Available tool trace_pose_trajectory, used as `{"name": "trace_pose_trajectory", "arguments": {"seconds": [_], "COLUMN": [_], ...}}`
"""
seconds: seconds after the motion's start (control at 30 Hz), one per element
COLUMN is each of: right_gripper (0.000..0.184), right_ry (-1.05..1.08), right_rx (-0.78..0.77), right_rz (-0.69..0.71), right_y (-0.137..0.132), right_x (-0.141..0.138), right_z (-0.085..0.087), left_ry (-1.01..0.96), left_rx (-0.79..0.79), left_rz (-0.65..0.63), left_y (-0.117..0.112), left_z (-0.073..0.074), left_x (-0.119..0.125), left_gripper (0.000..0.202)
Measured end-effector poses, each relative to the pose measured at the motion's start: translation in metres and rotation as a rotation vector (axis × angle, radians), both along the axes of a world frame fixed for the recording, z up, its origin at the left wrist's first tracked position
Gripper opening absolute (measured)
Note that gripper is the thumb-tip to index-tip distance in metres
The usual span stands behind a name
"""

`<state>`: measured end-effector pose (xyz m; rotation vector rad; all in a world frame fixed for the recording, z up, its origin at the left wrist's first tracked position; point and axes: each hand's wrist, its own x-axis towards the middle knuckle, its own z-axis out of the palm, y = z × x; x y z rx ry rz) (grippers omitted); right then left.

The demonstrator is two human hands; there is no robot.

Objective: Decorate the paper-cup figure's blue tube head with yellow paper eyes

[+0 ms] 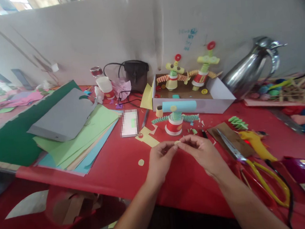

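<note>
Likely for fine control, L hand & R hand both pinch sm. yellow paper bit btwn fingertips, blue-headed figure upright just beyond, prob. for easy reach.

Along the back edge of the red tabletop, a black handbag stands before the grey wall, a lidded jar to its left. Farther right, by that edge, is a steel vacuum jug; blue writing marks the wall.

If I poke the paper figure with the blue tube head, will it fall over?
Probably, since the wide blue tube sits high above a small red-and-white cup. Its folded green arms would likely wobble springily.
</note>
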<state>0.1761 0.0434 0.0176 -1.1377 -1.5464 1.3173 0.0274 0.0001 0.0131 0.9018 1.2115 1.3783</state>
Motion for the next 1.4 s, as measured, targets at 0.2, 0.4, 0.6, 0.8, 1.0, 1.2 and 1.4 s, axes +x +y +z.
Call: {"name": "trace_pose_trajectory", "arguments": {"seconds": [0.2,0.4,0.6,0.8,1.0,1.2,1.4], "right_gripper": [0.021,0.02,0.021,0.024,0.022,0.028,0.031], "right_ry": [-0.032,-0.169,-0.297,-0.291,-0.221,-0.104,-0.067], "right_rx": [0.049,0.085,0.073,0.044,0.007,-0.035,-0.033], "right_rz": [-0.008,-0.059,0.024,-0.04,-0.054,-0.079,-0.092], "right_y": [-0.003,-0.005,-0.009,-0.007,-0.005,-0.006,-0.007], "right_x": [-0.001,0.004,-0.001,-0.002,-0.001,-0.003,-0.003], "right_z": [-0.003,-0.011,-0.014,-0.018,-0.026,-0.031,-0.031], "left_ry": [0.09,1.055,1.69,1.77,1.775,1.76,1.729], "left_rx": [0.011,0.198,0.043,-0.134,-0.144,-0.152,-0.181], "left_rz": [0.005,0.302,0.461,0.332,0.293,0.281,0.266], "left_y": [-0.002,-0.007,-0.009,-0.004,-0.002,-0.003,-0.002], "left_z": [-0.002,-0.005,-0.011,-0.016,-0.015,-0.017,-0.02], "left_x": [-0.001,-0.081,-0.151,-0.139,-0.139,-0.137,-0.139], "left_gripper": [0.013,0.019,0.038,0.048,0.042,0.044,0.044]}}
